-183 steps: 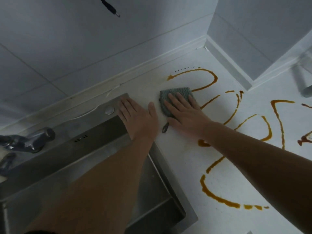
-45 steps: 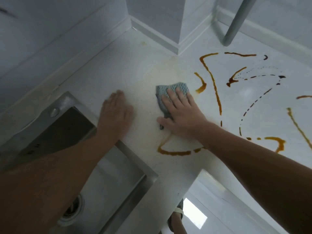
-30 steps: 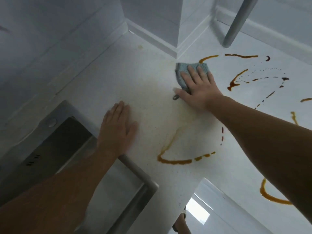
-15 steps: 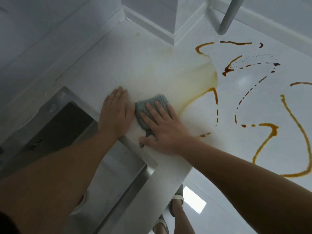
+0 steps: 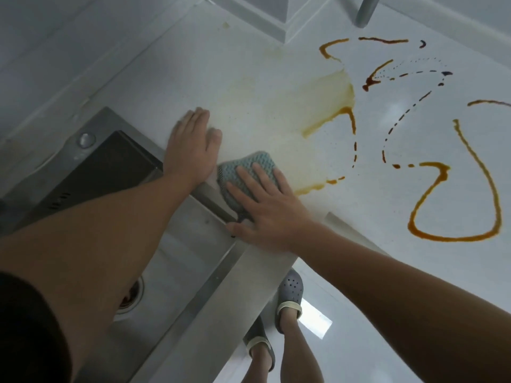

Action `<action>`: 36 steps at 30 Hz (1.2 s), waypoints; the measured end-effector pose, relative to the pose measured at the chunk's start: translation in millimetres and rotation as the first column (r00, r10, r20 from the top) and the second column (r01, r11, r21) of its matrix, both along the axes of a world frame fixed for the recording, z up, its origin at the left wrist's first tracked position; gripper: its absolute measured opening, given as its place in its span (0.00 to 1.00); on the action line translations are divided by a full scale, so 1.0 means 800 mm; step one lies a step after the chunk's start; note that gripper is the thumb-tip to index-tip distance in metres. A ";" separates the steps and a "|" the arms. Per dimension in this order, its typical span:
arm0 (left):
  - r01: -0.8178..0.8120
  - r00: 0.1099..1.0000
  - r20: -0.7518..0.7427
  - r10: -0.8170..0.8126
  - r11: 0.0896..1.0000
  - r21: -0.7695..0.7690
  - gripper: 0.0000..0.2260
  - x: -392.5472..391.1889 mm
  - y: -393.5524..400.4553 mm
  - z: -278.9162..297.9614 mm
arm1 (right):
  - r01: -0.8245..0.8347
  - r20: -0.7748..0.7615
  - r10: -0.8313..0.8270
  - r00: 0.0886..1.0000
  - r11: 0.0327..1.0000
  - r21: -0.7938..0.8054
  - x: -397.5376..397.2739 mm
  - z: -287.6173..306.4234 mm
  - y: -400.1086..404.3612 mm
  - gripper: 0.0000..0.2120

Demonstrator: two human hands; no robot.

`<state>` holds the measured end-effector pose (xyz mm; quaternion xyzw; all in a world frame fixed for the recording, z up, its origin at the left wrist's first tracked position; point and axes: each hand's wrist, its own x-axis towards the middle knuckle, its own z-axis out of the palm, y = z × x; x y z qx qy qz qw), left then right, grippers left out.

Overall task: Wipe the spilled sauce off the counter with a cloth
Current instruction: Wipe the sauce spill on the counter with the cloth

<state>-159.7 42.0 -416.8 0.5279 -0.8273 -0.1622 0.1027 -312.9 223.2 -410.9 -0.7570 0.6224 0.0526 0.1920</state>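
A grey-blue knitted cloth (image 5: 243, 168) lies at the sink's right rim on the white counter (image 5: 276, 64). My right hand (image 5: 265, 205) presses flat on it with straight, spread fingers, the thumb reaching onto the steel rim. My left hand (image 5: 192, 146) rests flat on the counter just left of the cloth, fingers together. Brown sauce lines (image 5: 470, 189) loop over the right half of the counter. A pale yellow smear (image 5: 312, 100) marks the wiped stretch beyond the cloth.
The steel sink (image 5: 179, 244) lies at lower left with its drain (image 5: 132, 297) partly behind my left arm. A wall corner (image 5: 284, 20) juts in at the top, with a grey pipe (image 5: 365, 9) beside it. Past the counter's front edge are my feet in grey clogs (image 5: 289, 297).
My right hand has dragged the cloth back from the far corner to the sink's rim, leaving a yellow smear. The left hand stays planted by the sink.
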 end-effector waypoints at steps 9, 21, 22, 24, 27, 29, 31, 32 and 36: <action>0.018 0.994 0.104 -0.016 1.000 -0.024 0.32 0.002 0.000 -0.011 | 0.243 -0.085 -0.242 0.966 0.970 -0.006 -0.146 0.008 0.061 0.42; -0.023 0.999 0.048 0.025 0.998 -0.050 0.30 -0.025 0.000 0.004 | 0.322 -0.017 -0.323 0.946 0.946 -0.046 -0.172 0.004 0.018 0.43; -0.028 1.000 0.009 0.029 0.998 -0.053 0.30 -0.039 0.002 0.009 | 0.383 -0.031 -0.384 0.923 0.923 -0.036 -0.190 0.006 0.015 0.43; -0.006 0.998 -0.069 0.003 0.999 -0.042 0.30 -0.077 0.004 0.015 | 0.470 -0.064 -0.470 0.880 0.883 -0.014 -0.207 0.010 -0.010 0.45; 0.012 0.988 -0.152 -0.011 1.000 0.007 0.31 -0.143 0.008 0.015 | 0.458 -0.050 -0.457 0.888 0.889 0.005 -0.180 0.013 -0.063 0.47; 0.023 0.985 -0.174 -0.018 0.999 0.024 0.30 -0.173 0.005 0.013 | 0.296 -0.047 -0.296 0.954 0.955 -0.010 -0.157 0.007 -0.071 0.46; 0.036 0.988 -0.154 -0.030 0.999 0.031 0.29 -0.184 -0.004 0.007 | 0.131 -0.054 -0.132 0.990 0.991 -0.021 -0.164 0.004 -0.060 0.46; 0.029 0.990 -0.140 -0.026 0.999 0.018 0.29 -0.185 -0.012 0.003 | 0.102 -0.050 -0.103 0.993 0.994 -0.031 -0.181 0.004 -0.059 0.46; -0.023 0.994 -0.108 0.015 0.997 -0.073 0.30 -0.178 -0.017 -0.014 | 0.272 -0.077 -0.274 0.959 0.962 -0.034 -0.262 0.007 -0.092 0.41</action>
